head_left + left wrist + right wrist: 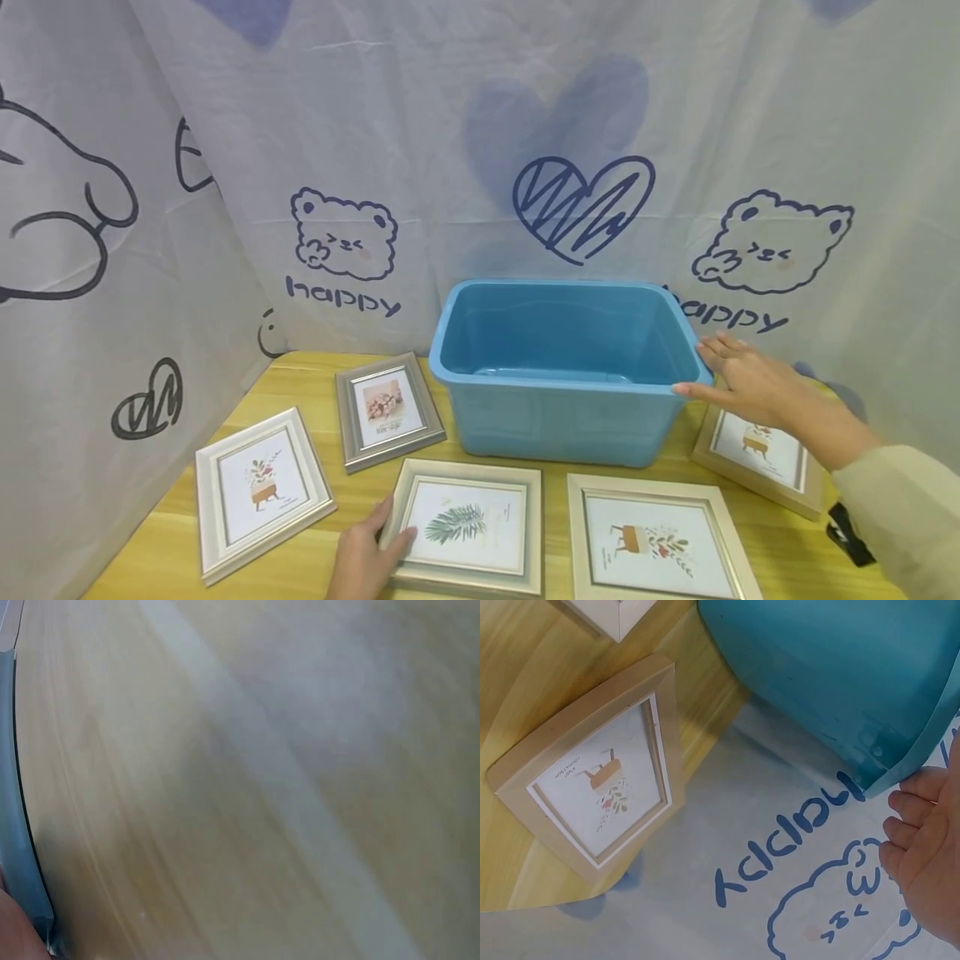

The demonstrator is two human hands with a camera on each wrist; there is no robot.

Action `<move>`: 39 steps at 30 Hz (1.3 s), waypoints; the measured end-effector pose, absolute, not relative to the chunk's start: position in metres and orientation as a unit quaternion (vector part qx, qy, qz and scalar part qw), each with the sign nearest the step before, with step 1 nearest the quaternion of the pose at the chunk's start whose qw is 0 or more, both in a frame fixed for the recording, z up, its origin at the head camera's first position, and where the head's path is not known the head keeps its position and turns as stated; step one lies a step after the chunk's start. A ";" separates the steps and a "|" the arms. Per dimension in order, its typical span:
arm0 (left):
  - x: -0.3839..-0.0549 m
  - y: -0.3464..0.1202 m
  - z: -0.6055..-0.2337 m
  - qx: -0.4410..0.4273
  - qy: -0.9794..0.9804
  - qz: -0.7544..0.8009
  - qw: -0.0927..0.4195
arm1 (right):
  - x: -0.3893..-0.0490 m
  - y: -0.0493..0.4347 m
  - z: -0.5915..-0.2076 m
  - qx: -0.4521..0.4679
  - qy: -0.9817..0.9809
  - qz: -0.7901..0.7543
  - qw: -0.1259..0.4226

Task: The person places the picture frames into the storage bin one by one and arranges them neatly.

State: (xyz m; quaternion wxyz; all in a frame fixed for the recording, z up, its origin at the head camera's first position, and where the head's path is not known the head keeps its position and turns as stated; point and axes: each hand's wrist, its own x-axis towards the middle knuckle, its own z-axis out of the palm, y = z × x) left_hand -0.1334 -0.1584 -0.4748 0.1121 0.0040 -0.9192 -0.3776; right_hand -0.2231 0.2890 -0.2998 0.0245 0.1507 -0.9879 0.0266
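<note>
My left hand (367,552) grips the left edge of a silvery picture frame (531,525) with a green leaf print. The thumb lies over the border; the other fingers are at the frame's outer side, partly hidden. In the left wrist view only a strip of the frame's side (16,802) and a bit of a finger (16,930) show at the left. My right hand (750,385) rests against the right rim of a blue plastic bin (555,421), fingers extended. In the right wrist view its fingertips (907,802) touch the bin's rim.
Left of the bin lie a white frame (262,492) and a grey-brown frame (390,412). A cream frame (660,537) lies at front right, and a tan frame (761,446) sits under my right forearm. A printed curtain (480,167) hangs behind the wooden table (157,542).
</note>
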 end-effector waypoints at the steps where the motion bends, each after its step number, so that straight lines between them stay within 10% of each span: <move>1: -0.133 -0.158 -0.475 0.009 -0.919 -0.379 0.110 | -0.223 0.289 -0.300 0.150 -0.988 0.027 0.024; 39: -0.144 -0.157 -0.450 0.045 -0.903 -0.405 0.139 | -0.220 0.287 -0.299 0.142 -0.989 0.013 0.022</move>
